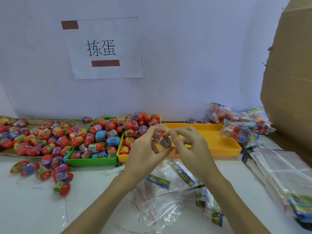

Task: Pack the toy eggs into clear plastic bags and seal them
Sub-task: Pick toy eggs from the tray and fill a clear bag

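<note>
**Clear film around one egg, both hands working at it**

Clear plastic film wraps the toy egg [163, 141] held up between the two hands, above the desk [94, 191]. Left hand [145, 149] cups the egg from below and behind, fingers curled round it; likely this steadies the egg while the wrap is handled. Right hand [187, 146] pinches the film at the egg's top with thumb and forefinger, other fingers curled loosely. Judged step: closing or adjusting the small wrap, not yet bagging.

Supply sits within reach. Just beyond the left hand: green tray [94, 160] and a yellow tray [121, 157], both full of eggs. Further left, loose eggs [42, 137] on cardboard and desk. Beyond the right hand, an orange perforated tray [217, 141], holding nothing that shows. Below the wrists, empty clear bags [167, 188] with printed headers, laid flat for the next pick. Filled bags [236, 122] are piled far right, by a cardboard box [290, 81].

Unclear: whether the film is a bag or the egg's own wrapper; the pinch point is blurred. Stack of bags [287, 174] is cut off at the right edge.
</note>
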The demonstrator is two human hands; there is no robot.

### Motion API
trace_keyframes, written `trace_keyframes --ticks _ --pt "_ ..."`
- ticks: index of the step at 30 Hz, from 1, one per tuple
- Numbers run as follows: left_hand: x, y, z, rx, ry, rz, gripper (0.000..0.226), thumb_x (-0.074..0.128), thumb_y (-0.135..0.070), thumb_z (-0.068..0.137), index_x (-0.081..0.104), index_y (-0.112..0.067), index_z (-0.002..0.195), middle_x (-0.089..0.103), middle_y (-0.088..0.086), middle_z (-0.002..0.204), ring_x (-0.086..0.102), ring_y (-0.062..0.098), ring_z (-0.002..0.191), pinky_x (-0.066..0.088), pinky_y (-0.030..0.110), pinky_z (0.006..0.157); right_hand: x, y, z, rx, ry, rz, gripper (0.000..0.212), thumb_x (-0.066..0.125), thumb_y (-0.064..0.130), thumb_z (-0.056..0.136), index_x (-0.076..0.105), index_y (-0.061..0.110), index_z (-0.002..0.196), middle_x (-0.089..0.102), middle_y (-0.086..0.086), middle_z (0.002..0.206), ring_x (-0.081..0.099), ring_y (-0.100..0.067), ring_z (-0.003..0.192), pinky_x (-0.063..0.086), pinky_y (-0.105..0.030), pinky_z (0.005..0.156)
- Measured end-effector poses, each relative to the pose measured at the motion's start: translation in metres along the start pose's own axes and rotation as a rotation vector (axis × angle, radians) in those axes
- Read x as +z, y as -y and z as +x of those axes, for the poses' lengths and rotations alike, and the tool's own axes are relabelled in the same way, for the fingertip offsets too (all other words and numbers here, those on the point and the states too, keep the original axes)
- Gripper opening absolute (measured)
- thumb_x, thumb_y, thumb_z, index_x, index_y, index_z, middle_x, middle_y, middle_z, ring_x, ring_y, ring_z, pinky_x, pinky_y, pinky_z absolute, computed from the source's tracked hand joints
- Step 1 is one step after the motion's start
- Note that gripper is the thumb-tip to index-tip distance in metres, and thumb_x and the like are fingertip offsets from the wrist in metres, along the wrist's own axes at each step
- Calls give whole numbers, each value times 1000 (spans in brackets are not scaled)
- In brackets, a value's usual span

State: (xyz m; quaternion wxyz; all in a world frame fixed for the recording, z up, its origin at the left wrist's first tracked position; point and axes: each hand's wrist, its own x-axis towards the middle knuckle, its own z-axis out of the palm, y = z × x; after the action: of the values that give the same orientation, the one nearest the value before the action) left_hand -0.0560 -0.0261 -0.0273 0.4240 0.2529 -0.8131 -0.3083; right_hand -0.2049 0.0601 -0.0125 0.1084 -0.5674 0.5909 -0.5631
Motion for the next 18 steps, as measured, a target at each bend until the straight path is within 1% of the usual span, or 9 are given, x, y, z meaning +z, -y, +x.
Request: trace_keyframes --ticks 3,5,7,10,12,13,15,17,18 --pt "0 -3 0 3 3 3 37 82 -32 92 57 -46 115 68 -18 100 68 12 77 54 19 65 -1 -2 0 -99 54 -100 16 66 39 101 76 33 111 65 19 109 63 -13 61 49 -18 57" --pt "1 -2 -1 -10 15 7 39 82 -18 91 60 -35 117 70 -14 96 69 9 83 58 24 70 0 -4 -2 -143 145 -170 14 72 36 98 73 33 112 66 27 101 57 -11 52 39 -12 52" --pt "1 -1 -1 -24 34 26 40 81 -10 90 61 -26 121 72 -11 99 70 6 90 60 31 77 2 -5 -5 -119 212 -134 10 75 30 97 70 33 105 68 25 94 58 -10 45 38 -12 47" --pt "2 -2 -1 -18 69 5 45 79 -5 90 61 -25 126 72 -7 101 71 11 91 61 36 78 0 -5 -5 -19 263 14 10 73 24 99 69 28 91 72 19 97 63 -17 41 47 -24 43" --pt "2 -4 -1 -20 95 -15 44 79 -9 90 61 -26 127 72 -5 101 72 15 90 61 38 78 -2 -2 -4 3 288 61 12 68 21 102 67 25 91 75 11 99 63 -19 41 46 -24 41" --pt "1 -4 -1 -34 101 -32 43 80 -12 90 61 -27 125 72 -5 101 72 16 89 61 37 77 -2 -1 -4 -1 287 74 11 66 20 104 66 23 93 76 8 98 62 -15 40 44 -22 40" --pt "-2 -5 2 -71 124 -95 42 82 -13 89 61 -30 121 72 -9 101 72 11 88 59 26 72 -3 0 -5 -15 266 62 9 62 19 106 62 21 97 78 5 95 62 -10 42 41 -17 39" --pt "-9 -5 5 -121 185 -207 44 81 -9 89 61 -29 122 72 -13 105 74 4 92 57 17 76 -2 1 -5 -1 258 58 7 60 20 107 58 22 100 79 6 95 61 -12 39 41 -20 37" --pt "-13 -5 6 -147 227 -259 45 81 -9 91 60 -30 125 72 -14 108 74 4 96 58 17 78 -1 2 -5 6 248 75 6 61 19 107 57 22 102 79 8 95 61 -15 39 42 -23 37"
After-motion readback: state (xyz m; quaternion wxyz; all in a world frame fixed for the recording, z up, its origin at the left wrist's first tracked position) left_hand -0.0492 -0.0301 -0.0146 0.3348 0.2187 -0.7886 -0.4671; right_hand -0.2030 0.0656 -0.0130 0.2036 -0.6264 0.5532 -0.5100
